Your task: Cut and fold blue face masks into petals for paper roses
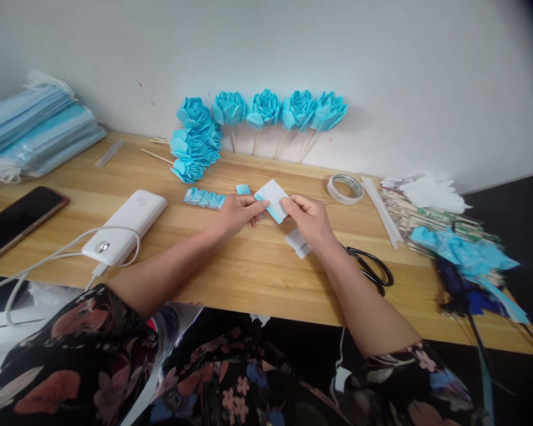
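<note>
Between my two hands is a small square sheet, white on its upper face with a blue strip along the lower left edge. My left hand is closed on its left edge, thumb on top. My right hand pinches the right edge between thumb and fingers. Beside my left hand lies a row of folded blue petals, and just behind it a small blue piece. Partly under my right hand rests a stack of pale squares. Black-handled scissors lie by my right forearm, their blades hidden.
Blue flowers on sticks lean on the wall; others are piled at left. A tape roll, white sticks and blue scraps lie right. A cabled power bank, phone and face masks are left.
</note>
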`<action>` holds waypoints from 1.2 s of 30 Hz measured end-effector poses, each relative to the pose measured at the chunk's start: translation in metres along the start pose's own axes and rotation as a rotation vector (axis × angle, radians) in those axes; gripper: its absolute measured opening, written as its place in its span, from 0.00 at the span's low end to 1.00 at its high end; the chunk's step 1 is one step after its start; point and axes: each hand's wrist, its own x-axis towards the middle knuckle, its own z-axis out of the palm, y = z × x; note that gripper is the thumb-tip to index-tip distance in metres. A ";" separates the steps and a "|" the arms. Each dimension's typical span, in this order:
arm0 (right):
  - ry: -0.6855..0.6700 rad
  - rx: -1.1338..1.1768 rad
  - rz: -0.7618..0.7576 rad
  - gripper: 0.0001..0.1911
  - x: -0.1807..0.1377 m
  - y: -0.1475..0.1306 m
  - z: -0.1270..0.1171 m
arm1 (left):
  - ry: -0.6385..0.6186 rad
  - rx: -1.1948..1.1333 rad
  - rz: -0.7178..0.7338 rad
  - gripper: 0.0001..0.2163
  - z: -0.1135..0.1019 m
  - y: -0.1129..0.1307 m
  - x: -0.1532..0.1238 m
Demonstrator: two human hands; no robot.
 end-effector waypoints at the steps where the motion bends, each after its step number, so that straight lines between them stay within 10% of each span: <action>1: 0.013 -0.007 0.002 0.19 0.000 0.000 0.000 | 0.005 -0.009 0.002 0.15 0.000 0.001 0.000; 8: 0.116 -0.108 -0.147 0.12 -0.001 -0.007 -0.003 | 0.039 -0.120 -0.030 0.14 -0.003 0.005 0.003; 16: -0.032 -0.645 -0.716 0.33 0.002 -0.012 -0.012 | 0.012 -0.359 -0.126 0.13 -0.006 0.009 0.003; 36: -0.020 -0.621 -0.682 0.16 0.004 -0.004 -0.010 | -0.110 -0.398 -0.080 0.13 -0.002 0.001 0.002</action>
